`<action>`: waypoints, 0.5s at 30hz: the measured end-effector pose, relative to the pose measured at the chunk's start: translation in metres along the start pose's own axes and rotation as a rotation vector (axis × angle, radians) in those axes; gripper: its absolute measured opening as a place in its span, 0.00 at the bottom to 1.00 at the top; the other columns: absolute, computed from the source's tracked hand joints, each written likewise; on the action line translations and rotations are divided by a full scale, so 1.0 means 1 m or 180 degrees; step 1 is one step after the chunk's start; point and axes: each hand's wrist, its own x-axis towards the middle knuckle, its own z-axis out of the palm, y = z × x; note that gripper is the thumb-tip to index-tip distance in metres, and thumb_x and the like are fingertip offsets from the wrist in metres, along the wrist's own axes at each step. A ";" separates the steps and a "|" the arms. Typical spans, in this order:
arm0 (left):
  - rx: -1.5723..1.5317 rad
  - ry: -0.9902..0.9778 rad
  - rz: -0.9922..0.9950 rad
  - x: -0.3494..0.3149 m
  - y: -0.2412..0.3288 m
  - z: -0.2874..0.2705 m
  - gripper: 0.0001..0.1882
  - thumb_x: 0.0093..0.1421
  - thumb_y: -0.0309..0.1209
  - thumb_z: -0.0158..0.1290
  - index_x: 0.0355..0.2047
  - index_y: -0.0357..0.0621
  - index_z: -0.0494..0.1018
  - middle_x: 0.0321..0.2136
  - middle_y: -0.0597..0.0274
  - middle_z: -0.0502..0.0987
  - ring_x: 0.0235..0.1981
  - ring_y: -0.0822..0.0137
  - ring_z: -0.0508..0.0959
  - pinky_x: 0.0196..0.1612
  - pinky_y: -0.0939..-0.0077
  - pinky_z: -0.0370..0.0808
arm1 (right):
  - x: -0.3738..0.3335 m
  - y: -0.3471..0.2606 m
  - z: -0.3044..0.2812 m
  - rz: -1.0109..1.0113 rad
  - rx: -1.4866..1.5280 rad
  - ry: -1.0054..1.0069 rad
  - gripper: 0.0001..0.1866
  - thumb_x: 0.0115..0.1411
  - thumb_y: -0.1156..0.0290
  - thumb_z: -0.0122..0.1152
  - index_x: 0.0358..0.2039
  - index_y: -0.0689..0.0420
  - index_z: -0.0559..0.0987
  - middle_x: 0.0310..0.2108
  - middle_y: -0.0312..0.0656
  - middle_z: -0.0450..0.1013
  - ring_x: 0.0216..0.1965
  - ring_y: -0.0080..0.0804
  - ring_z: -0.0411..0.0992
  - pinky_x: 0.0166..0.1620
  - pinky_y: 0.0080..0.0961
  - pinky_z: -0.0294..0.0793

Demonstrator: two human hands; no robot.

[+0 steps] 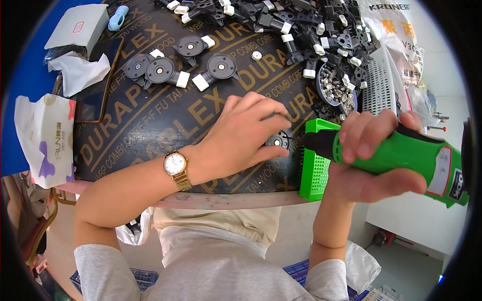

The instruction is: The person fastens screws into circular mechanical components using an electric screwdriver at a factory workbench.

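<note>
My left hand (241, 130), with a gold watch at its wrist, is closed around a small round black plastic part (277, 142) on the dark table. Part of that piece is hidden under my fingers. Wrapped around a green electric screwdriver (401, 153) is my right hand (369, 135). Its black nose points left at the part, and I cannot tell whether the bit touches it. Right beside the part, below the tool's nose, stands a green perforated basket (307, 173).
Several black discs with white ends (160, 70) lie at the far left. A heap of black parts (281, 22) fills the back right, beside a bowl of small metal pieces (334, 88) and a white basket (376, 83). A tissue pack (47, 140) and a phone (95, 98) are at left.
</note>
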 end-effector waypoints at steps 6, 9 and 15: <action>-0.0002 0.0071 0.0114 0.003 0.006 -0.002 0.07 0.45 0.30 0.62 0.25 0.49 0.75 0.32 0.74 0.73 0.35 0.68 0.69 0.37 0.74 0.61 | 0.001 -0.018 0.001 -0.0029 0.0078 -0.0157 0.40 0.54 0.34 0.44 0.50 0.60 0.64 0.20 0.32 0.60 0.15 0.17 0.56 0.24 0.17 0.56; -0.0064 0.0175 0.0132 0.004 0.007 -0.001 0.07 0.44 0.29 0.62 0.25 0.49 0.74 0.30 0.75 0.74 0.34 0.68 0.69 0.37 0.74 0.60 | 0.001 -0.025 0.001 -0.0027 0.0062 -0.0050 0.40 0.53 0.34 0.47 0.51 0.59 0.62 0.21 0.32 0.61 0.16 0.17 0.56 0.25 0.16 0.55; -0.0150 0.0099 0.0067 0.005 0.009 -0.005 0.07 0.45 0.28 0.62 0.25 0.48 0.75 0.30 0.73 0.75 0.33 0.69 0.70 0.37 0.75 0.61 | 0.004 -0.023 -0.003 -0.0017 0.0182 -0.0263 0.40 0.53 0.34 0.47 0.51 0.59 0.62 0.21 0.32 0.61 0.16 0.17 0.57 0.25 0.17 0.56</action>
